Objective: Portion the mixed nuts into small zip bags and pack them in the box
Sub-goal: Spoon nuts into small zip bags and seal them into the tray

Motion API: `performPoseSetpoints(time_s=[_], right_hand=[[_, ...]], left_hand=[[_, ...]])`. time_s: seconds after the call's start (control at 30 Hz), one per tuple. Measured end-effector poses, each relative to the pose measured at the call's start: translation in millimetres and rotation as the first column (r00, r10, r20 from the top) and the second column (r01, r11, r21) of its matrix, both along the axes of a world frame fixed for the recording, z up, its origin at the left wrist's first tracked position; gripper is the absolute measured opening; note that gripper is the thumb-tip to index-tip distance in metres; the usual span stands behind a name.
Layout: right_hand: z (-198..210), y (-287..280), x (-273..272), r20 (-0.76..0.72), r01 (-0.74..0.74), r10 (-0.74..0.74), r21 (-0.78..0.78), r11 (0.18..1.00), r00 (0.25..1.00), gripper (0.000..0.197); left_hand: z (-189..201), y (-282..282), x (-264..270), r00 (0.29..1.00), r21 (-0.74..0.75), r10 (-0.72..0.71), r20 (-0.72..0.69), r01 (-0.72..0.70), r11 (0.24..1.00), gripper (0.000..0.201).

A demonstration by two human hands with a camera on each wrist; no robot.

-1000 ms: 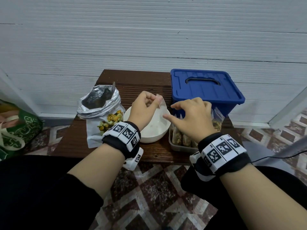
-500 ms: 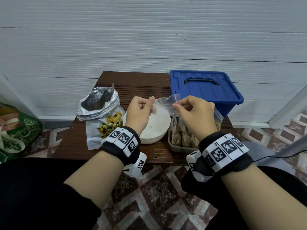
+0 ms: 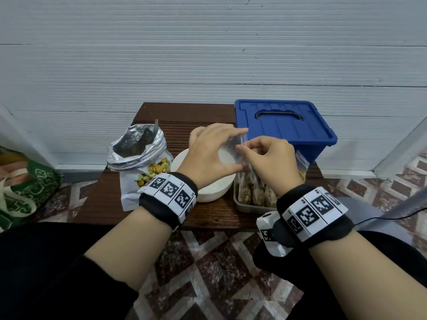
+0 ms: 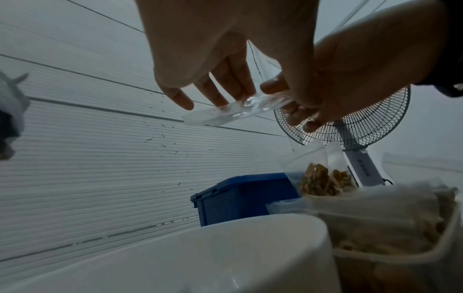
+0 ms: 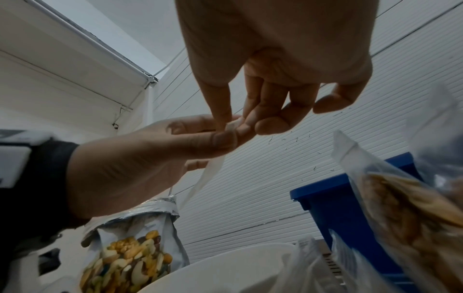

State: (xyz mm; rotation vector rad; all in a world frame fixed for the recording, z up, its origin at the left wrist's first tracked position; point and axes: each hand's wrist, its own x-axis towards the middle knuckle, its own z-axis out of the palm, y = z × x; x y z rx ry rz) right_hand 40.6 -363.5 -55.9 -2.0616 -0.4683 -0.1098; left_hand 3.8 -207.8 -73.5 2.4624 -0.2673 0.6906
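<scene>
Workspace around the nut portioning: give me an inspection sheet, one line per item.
Surface: dark wooden table, against a white ribbed wall.
Job's things: open foil nut bag; white bowl; clear tray of filled zip bags; blue box, lid on; empty zip bag held over the bowl.
Clutter: green bag on the floor, at left.
Hands: left hand and right hand both pinch the empty zip bag.
Cables: black cable, at right.
Surroundings: standing fan; patterned tile floor.
</scene>
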Motion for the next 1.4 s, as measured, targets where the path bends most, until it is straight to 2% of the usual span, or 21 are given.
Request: performPoseSetpoints(time_s=[0.17,0.37,0.5,0.63,0.8,1.0,1.17,1.27,1.4], right_hand=[[3,-3,-3,-0.017,-0.033,0.033,0.046,0.998,0.999,0.028],[3,-3,-2,0.003,-0.028,0.028,0.080,0.996,1.000,0.011],[2,-1,-3,0.056,-0.040,0.037,0.066,0.997,0.998,0.014],[2,2,-6,0.107,-0.076,0.074,0.020,0.997,0.992,0.016],[7,19,-8,0.105,-0.137,0.142,-0.053,0.989,0.984,0.017],[13,78,-7,0.033,-0.217,0.222,-0.114,0.969,0.975,0.014],[17,131,-4,-0.064,-0.260,0.253,-0.144,0.955,0.965,0.038],[16,157,0,-0.079,-0.243,0.235,-0.121,0.962,0.969,0.044],[11,179,2,-0.036,-0.199,0.196,-0.083,0.977,0.980,0.022]], left_hand=[[-1,0,-3,0.998,-0.123,0.027,0.057,-0.020,0.992,0.059],[2,4,-4,0.993,-0.205,0.086,0.085,-0.068,0.976,0.043],[7,10,-8,0.990,-0.296,0.127,0.063,-0.104,0.950,0.035],[22,25,-17,0.986,-0.436,0.166,-0.001,-0.150,0.888,0.033],[45,63,-39,0.969,-0.421,0.243,-0.045,-0.239,0.875,0.035],[59,123,-58,0.924,-0.422,0.378,-0.060,-0.367,0.829,0.036],[51,164,-67,0.894,-0.409,0.443,-0.064,-0.429,0.806,0.036],[37,179,-67,0.891,-0.335,0.439,-0.120,-0.452,0.827,0.042],[20,183,-66,0.897,-0.226,0.400,-0.190,-0.436,0.871,0.048]])
